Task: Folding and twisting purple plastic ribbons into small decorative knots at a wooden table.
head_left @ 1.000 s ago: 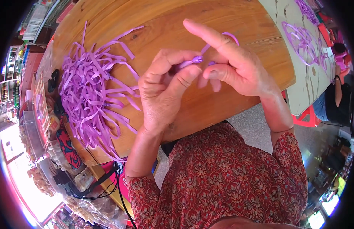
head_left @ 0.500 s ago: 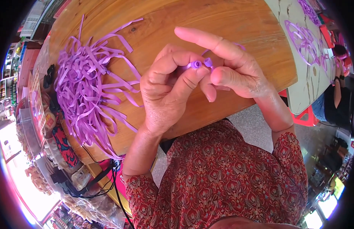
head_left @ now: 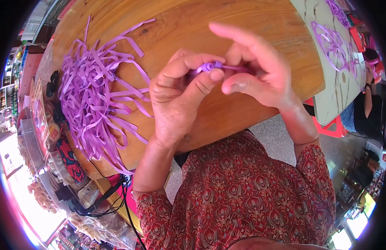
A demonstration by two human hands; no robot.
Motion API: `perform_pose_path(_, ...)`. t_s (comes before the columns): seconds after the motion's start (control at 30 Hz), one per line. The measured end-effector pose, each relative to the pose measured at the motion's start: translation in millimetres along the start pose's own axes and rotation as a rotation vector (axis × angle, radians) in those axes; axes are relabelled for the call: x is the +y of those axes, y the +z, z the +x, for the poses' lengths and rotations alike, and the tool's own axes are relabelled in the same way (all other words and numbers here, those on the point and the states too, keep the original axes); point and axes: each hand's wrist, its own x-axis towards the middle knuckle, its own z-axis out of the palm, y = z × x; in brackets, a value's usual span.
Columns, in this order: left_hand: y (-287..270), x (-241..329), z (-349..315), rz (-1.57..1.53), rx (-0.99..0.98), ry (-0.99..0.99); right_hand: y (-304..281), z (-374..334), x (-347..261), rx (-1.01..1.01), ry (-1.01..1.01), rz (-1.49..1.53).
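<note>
1. We see the left hand [head_left: 174,100] pinching a coiled purple ribbon roll [head_left: 208,66] at twelve o'clock, underside hidden.
2. The right hand [head_left: 270,77] parts thumb and forefinger; we cannot tell its hidden fingers' hold.
3. Its forefinger has shifted toward three o'clock.

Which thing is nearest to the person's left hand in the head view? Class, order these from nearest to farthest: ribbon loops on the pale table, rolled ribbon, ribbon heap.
1. Rolled ribbon: pinched in the left hand, touching it.
2. Ribbon heap: left of that hand, on the wooden table.
3. Ribbon loops: far right, on the pale table.
</note>
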Motion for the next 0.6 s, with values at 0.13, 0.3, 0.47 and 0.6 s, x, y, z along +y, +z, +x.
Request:
perform_pose_path(0.13, -1.1, -6.8, -1.1, -0.174, 0.077, -0.079, 3.2, 1.3, 4.1, 0.126, -0.388, -0.617)
perform_pose_path(0.3, -3.6, -8.1, 0.9, 0.002, 0.059, -0.009, 1.1, 0.8, 3.6, 0.155, -0.382, -0.684)
perform_pose_path(0.47, -0.2, -3.1, 5.5, 0.512, -0.007, 0.18, -2.5, 0.5, 3.6, 0.206, -0.362, -0.697)
perform_pose_path(0.6, -4.1, -2.9, 4.6, 0.594, -0.068, 0.214, -4.0, 0.3, -3.7, 0.176, -0.303, -0.573)
